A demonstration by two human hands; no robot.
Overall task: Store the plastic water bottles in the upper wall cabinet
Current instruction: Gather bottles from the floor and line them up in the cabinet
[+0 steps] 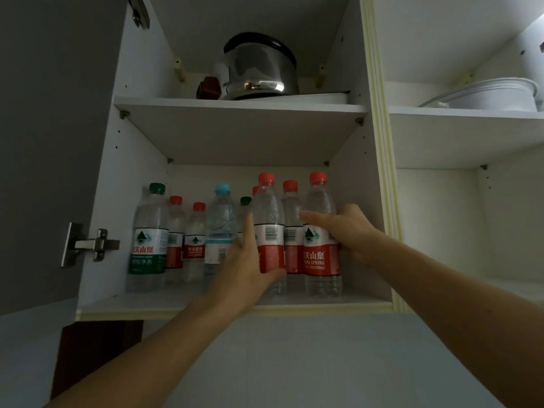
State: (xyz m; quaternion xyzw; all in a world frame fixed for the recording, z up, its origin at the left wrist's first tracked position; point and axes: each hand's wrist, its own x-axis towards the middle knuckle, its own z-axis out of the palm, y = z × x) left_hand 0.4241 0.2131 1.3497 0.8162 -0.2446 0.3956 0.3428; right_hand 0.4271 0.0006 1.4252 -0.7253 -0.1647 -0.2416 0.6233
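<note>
Cabinet (97,201): bottles stand on the lower shelf (141,301). Left hand (247,260) grips one bottle (269,231); right hand (350,231), at 3 o'clock, grips another (319,219). Risk: pushing either inward could topple the crowded row behind.

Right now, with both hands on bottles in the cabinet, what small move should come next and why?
Probably push both bottles a little deeper, then let go. The left hand grips one red-capped bottle and the right hand grips another red-capped bottle; both stand upright near the front edge of the lower shelf, ahead of the row behind.
</note>
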